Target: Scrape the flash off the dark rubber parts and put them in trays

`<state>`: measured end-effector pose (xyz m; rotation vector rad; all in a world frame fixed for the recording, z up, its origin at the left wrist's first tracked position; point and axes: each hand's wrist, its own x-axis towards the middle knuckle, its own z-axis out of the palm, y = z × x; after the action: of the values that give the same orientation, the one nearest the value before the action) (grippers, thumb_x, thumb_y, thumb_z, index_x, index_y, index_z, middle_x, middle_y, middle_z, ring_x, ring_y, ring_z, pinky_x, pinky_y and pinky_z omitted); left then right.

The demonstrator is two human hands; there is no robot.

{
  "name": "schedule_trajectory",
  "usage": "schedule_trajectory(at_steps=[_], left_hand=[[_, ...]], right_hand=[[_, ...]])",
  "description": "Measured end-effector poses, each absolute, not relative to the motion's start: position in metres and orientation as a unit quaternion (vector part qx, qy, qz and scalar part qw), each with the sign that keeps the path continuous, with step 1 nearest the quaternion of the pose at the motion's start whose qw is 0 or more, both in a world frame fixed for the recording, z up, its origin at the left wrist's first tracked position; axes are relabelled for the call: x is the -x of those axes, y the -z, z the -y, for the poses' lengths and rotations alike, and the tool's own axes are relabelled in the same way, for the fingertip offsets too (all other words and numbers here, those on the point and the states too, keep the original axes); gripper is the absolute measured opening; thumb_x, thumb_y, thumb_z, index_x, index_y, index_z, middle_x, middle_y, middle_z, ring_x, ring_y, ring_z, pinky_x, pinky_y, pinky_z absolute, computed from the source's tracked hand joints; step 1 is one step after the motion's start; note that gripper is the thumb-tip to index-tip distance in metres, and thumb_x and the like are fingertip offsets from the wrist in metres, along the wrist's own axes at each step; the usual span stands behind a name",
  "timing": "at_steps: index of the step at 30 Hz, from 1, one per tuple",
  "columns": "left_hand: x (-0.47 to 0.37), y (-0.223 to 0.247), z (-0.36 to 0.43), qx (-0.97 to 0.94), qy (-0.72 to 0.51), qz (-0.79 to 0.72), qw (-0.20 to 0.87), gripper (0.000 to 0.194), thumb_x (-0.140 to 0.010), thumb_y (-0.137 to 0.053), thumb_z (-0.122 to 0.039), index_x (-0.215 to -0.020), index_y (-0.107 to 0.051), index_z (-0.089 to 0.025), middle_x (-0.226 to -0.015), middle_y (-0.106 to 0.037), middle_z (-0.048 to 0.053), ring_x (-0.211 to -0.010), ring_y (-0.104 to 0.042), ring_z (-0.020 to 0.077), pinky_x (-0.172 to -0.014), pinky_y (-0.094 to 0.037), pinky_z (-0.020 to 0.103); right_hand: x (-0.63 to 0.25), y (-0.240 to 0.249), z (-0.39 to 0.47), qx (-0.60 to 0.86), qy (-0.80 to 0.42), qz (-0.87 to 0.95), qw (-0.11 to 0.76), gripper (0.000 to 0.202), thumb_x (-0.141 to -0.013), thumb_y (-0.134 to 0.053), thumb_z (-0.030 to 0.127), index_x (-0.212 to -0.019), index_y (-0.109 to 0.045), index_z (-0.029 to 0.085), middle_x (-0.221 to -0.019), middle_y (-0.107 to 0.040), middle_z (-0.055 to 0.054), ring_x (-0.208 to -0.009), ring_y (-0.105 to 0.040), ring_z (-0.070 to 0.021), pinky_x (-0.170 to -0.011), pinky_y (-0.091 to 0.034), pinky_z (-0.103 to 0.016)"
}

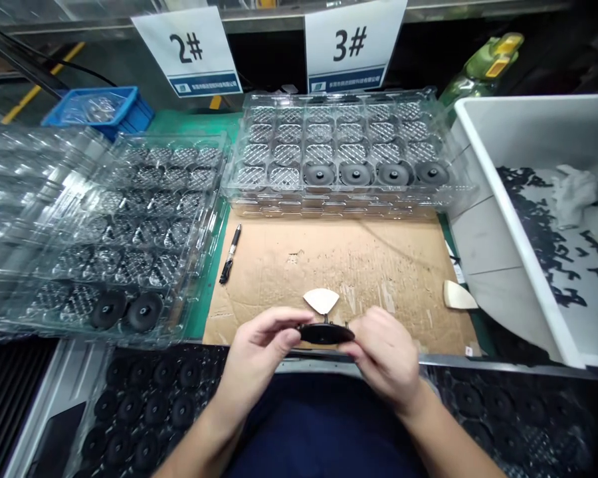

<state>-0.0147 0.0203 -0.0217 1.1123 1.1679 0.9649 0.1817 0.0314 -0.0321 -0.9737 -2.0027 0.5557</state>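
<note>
A black round plastic part (325,334) is tilted nearly edge-on between my two hands, just above the near edge of the cardboard. My left hand (259,352) pinches its left rim between thumb and fingers. On the opposite rim, my right hand (385,353) is closed with its fingers curled. Small pegs stand up from the part's upper side. Directly behind it lies a pale fan-shaped piece (321,300) on the cardboard sheet (279,265). Whether that piece touches the part I cannot tell.
Clear plastic trays (339,192) at the back hold several black discs. More trays (129,265) stand at left, near a pen (230,253) and a blue bin (129,113). At right are a white bin (508,219) with black scraps and another pale piece (458,296).
</note>
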Motion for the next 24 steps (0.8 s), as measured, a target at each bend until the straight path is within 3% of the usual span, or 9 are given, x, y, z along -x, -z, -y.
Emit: schedule_trajectory(at_steps=[2, 4, 9, 12, 14, 17, 24], left_hand=[[0.017, 0.028, -0.022, -0.392, -0.429, -0.51, 0.634, 0.014, -0.078, -0.061, -0.033, -0.084, -0.069, -0.024, -0.077, -0.067, 0.0, -0.06, -0.058, 0.0092, -0.057, -0.047, 0.018], [0.018, 0.032, -0.025, -0.357, -0.426, -0.517, 0.651, 0.015, -0.073, -0.066, -0.036, -0.078, -0.069, -0.022, -0.066, -0.064, -0.003, -0.05, -0.052, 0.0059, -0.05, -0.043, 0.016], [0.017, 0.032, -0.041, -0.374, -0.388, -0.533, 0.652, 0.014, -0.072, -0.068, -0.033, -0.07, -0.07, -0.019, -0.052, -0.059, -0.003, -0.045, -0.049, 0.0046, -0.045, -0.039, 0.013], [0.018, 0.029, -0.054, -0.418, -0.389, -0.564, 0.597, 0.013, -0.072, -0.067, -0.034, -0.071, -0.07, -0.022, -0.063, -0.066, -0.002, -0.055, -0.056, 0.0069, -0.051, -0.043, 0.014], [0.021, 0.026, -0.065, -0.464, -0.392, -0.59, 0.532, 0.012, -0.074, -0.065, -0.033, -0.072, -0.07, -0.023, -0.082, -0.071, 0.001, -0.074, -0.063, 0.0115, -0.064, -0.048, 0.017], [0.027, 0.018, -0.085, -0.541, -0.384, -0.635, 0.396, 0.01, -0.077, -0.062, -0.03, -0.077, -0.069, -0.024, -0.099, -0.07, 0.001, -0.098, -0.061, 0.0162, -0.087, -0.046, 0.026], [0.032, -0.013, -0.168, -0.657, -0.414, -0.628, -0.052, 0.013, -0.076, -0.064, -0.023, -0.085, -0.069, -0.016, -0.103, -0.067, 0.009, -0.097, -0.06, 0.0195, -0.095, -0.042, 0.038]], right_hand=[[-0.174, 0.035, -0.028, 0.399, -0.278, 0.761, 0.43, 0.031, -0.09, -0.044, 0.022, -0.061, -0.05, 0.016, -0.053, -0.044, -0.001, -0.053, -0.036, -0.0116, -0.051, -0.027, -0.028], [-0.171, 0.039, -0.027, 0.394, -0.337, 0.739, 0.43, 0.036, -0.091, -0.041, 0.023, -0.056, -0.045, 0.017, -0.051, -0.039, 0.001, -0.051, -0.035, -0.0108, -0.05, -0.027, -0.027], [-0.184, 0.038, -0.066, 0.359, -0.353, 0.733, 0.457, 0.049, -0.094, -0.03, 0.038, -0.055, -0.05, 0.017, -0.049, -0.047, 0.0, -0.049, -0.043, -0.0102, -0.052, -0.032, -0.027], [-0.191, 0.048, -0.114, 0.399, -0.327, 0.704, 0.487, 0.053, -0.095, -0.026, 0.038, -0.051, -0.047, 0.018, -0.048, -0.048, 0.0, -0.049, -0.046, -0.0092, -0.054, -0.035, -0.026], [-0.191, 0.064, -0.145, 0.434, -0.312, 0.689, 0.49, 0.053, -0.094, -0.031, 0.039, -0.047, -0.042, 0.018, -0.046, -0.045, 0.001, -0.047, -0.044, -0.0087, -0.054, -0.036, -0.026], [-0.185, 0.095, -0.178, 0.473, -0.312, 0.679, 0.467, 0.048, -0.091, -0.04, 0.043, -0.051, -0.045, 0.016, -0.046, -0.043, 0.005, -0.046, -0.043, -0.0075, -0.053, -0.039, -0.024], [-0.189, 0.116, -0.179, 0.505, -0.355, 0.67, 0.412, 0.041, -0.091, -0.044, 0.036, -0.057, -0.05, 0.014, -0.051, -0.049, 0.006, -0.05, -0.05, -0.0071, -0.056, -0.044, -0.023]])
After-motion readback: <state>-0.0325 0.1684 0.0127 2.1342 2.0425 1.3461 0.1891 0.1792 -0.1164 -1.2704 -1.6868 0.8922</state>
